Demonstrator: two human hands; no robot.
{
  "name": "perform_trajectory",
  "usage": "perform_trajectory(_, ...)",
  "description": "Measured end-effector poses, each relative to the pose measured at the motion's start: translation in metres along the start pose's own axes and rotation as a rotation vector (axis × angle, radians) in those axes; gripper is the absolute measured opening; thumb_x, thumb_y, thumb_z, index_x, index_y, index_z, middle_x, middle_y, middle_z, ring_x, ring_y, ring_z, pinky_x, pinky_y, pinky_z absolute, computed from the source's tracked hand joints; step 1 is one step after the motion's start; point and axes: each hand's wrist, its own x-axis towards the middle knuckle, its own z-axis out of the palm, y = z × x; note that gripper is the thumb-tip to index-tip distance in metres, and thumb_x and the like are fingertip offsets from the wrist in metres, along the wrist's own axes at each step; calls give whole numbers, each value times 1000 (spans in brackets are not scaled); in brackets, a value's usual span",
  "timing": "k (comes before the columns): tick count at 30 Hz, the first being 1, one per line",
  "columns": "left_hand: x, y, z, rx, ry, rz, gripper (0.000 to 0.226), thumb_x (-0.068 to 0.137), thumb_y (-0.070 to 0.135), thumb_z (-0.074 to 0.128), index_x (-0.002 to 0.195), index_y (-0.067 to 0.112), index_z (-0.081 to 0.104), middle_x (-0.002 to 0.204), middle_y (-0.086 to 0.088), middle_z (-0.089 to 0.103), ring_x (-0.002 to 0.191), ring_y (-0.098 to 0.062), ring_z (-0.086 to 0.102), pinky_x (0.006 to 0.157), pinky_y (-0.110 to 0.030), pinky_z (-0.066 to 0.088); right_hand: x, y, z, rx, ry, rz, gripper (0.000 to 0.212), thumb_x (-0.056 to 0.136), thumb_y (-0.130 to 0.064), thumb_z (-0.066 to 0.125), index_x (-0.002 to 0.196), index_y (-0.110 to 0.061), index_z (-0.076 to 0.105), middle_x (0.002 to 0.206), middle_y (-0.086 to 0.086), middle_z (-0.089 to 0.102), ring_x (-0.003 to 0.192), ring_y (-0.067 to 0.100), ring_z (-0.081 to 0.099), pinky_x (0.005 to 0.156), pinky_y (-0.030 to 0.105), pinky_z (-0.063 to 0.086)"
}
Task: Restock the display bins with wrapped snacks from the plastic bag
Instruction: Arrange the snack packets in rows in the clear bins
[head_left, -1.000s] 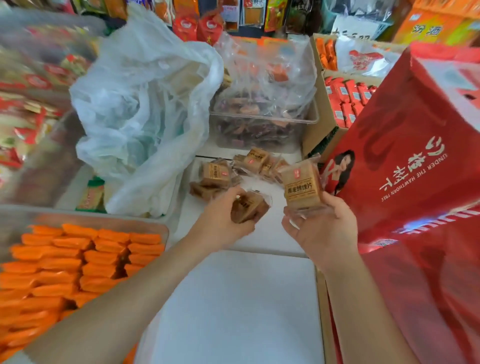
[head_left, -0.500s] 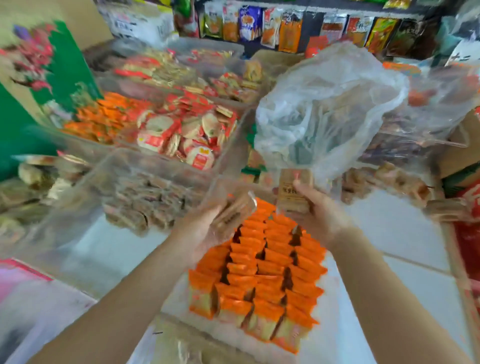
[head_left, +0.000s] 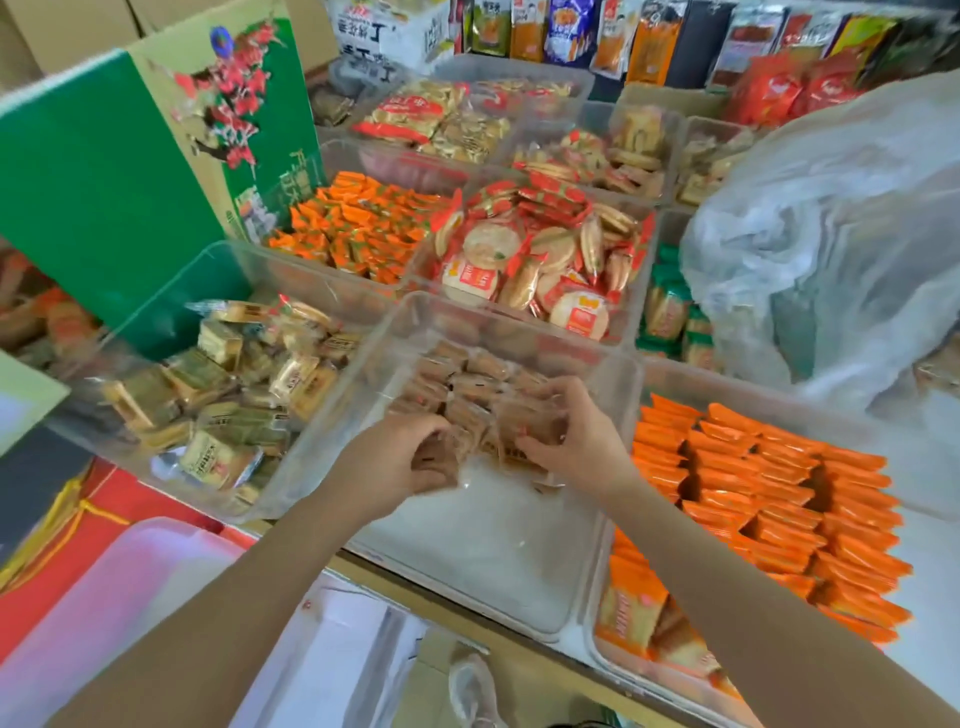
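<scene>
Both my hands are down inside a clear plastic display bin (head_left: 613, 431) whose far half holds rows of brown wrapped snacks (head_left: 467, 379). My left hand (head_left: 400, 462) grips a brown wrapped snack (head_left: 441, 452) at the front of the rows. My right hand (head_left: 576, 436) holds another brown wrapped snack (head_left: 519, 441) against the same row. The near half of the bin floor shows bare. The large translucent plastic bag (head_left: 831, 234) stands at the right, behind the orange packs.
A bin of tan wrapped squares (head_left: 234, 395) sits to the left, a tray of orange packs (head_left: 769, 499) to the right. Round rice crackers (head_left: 535, 260) and orange candies (head_left: 358, 223) fill bins behind. A green carton (head_left: 104, 171) stands at far left.
The view swung left from the white counter to the bins. Both hands carried their brown snacks over the orange packs and lowered them into the clear middle bin.
</scene>
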Motion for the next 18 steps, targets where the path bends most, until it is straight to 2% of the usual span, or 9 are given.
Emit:
perform_trajectory(2, 6, -17, 13, 103, -84, 134, 40, 79, 22, 71, 117, 25, 58, 108, 10, 59, 103, -12, 54, 79, -24, 42, 4, 4, 10, -109, -9, 24, 42, 78, -24, 74, 109, -16, 47, 85, -12, 56, 68, 0, 53, 60, 16, 40)
perform_trajectory(5, 21, -27, 35, 213, -118, 395, 22, 70, 14, 74, 89, 17, 63, 86, 5, 63, 82, -17, 58, 66, -28, 46, 2, 15, 19, -403, -30, 110, 40, 80, -37, 68, 106, -20, 43, 94, 2, 63, 87, 26, 60, 70, 32, 45)
perform_trajectory(7, 36, -28, 48, 312, -118, 499, 25, 63, 11, 79, 82, 15, 64, 79, 0, 62, 73, -23, 59, 60, -27, 47, -2, 25, 22, -779, -62, 53, 41, 87, -32, 57, 121, -19, 37, 104, 4, 65, 98, 29, 60, 76, 32, 39)
perform_trajectory(9, 50, -25, 57, 375, -91, 591, 33, 59, 12, 82, 88, 16, 65, 83, -1, 63, 74, -24, 60, 58, -31, 51, -4, 29, 24, -1056, -107, 5, 48, 89, -17, 50, 134, -17, 32, 119, 3, 60, 111, 24, 56, 86, 31, 35)
perform_trajectory(12, 68, -17, 64, 441, -59, 744, 49, 48, 23, 89, 92, 13, 69, 84, 0, 65, 69, -20, 62, 53, -25, 51, 2, 30, 31, -1166, -130, 48, 47, 88, -9, 46, 133, -15, 36, 126, 6, 55, 119, 26, 49, 92, 33, 34)
perform_trajectory(15, 78, -14, 72, 487, -85, 873, 49, 42, 30, 90, 85, 17, 71, 79, 4, 67, 66, -15, 63, 52, -21, 50, 15, 25, 35, -1180, -162, 100, 43, 89, -8, 47, 130, -14, 39, 128, 8, 54, 121, 28, 48, 92, 34, 37)
perform_trajectory(18, 72, -23, 78, 386, -73, 941, 46, 52, 27, 89, 94, 18, 70, 91, 5, 69, 79, -15, 64, 62, -22, 52, 18, 23, 32, -1170, -173, 63, 36, 91, -3, 43, 127, -11, 44, 124, 6, 56, 115, 27, 54, 84, 31, 42)
